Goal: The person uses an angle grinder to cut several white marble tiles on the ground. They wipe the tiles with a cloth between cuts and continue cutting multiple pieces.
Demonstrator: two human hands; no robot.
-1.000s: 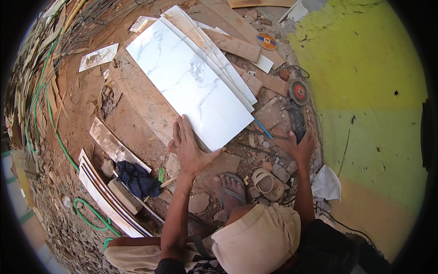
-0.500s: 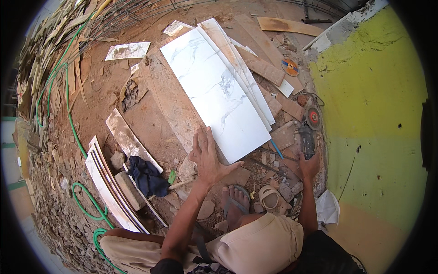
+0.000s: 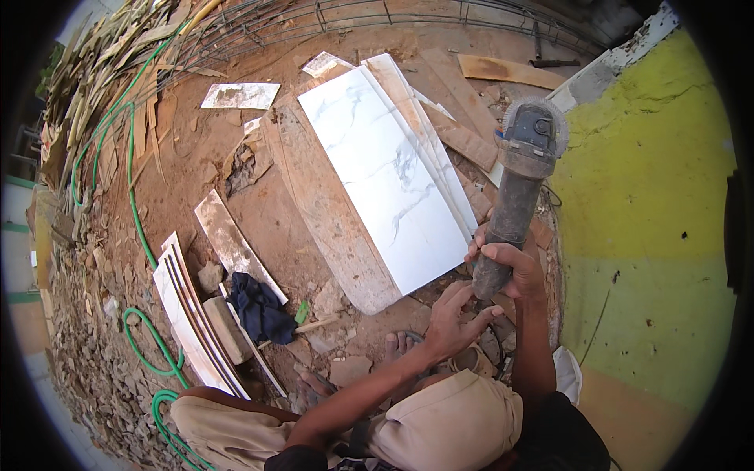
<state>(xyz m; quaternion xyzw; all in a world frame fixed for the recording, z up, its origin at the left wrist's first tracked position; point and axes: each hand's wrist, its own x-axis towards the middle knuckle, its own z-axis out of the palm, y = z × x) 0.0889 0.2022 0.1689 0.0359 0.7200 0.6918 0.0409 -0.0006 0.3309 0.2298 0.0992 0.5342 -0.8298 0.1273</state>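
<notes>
An angle grinder (image 3: 512, 208) is held up in front of the tiles, its disc end pointing away from me. My right hand (image 3: 514, 269) wraps around its dark, dusty body. Close to the grinder's rear end is my left hand (image 3: 455, 322), fingers stretched and thumb apart; whether the fingertips touch the casing I cannot tell. Beyond both hands lies a large white marble-patterned tile (image 3: 385, 173), on top of other tiles and partly on a dusty board (image 3: 334, 228). The grinder hides part of the rubble behind it.
Narrow tile strips (image 3: 192, 314), a dark cloth (image 3: 261, 306) and a long dusty offcut (image 3: 239, 243) lie to the left. A green hose (image 3: 133, 188) runs down that side. The yellow-green wall (image 3: 636, 196) borders the right. Steel rebar (image 3: 330, 23) stretches across the back.
My right hand has lifted the grinder off the ground beside the wall. My left hand has left the tile's near edge and moved right, toward the grinder's rear end.
</notes>
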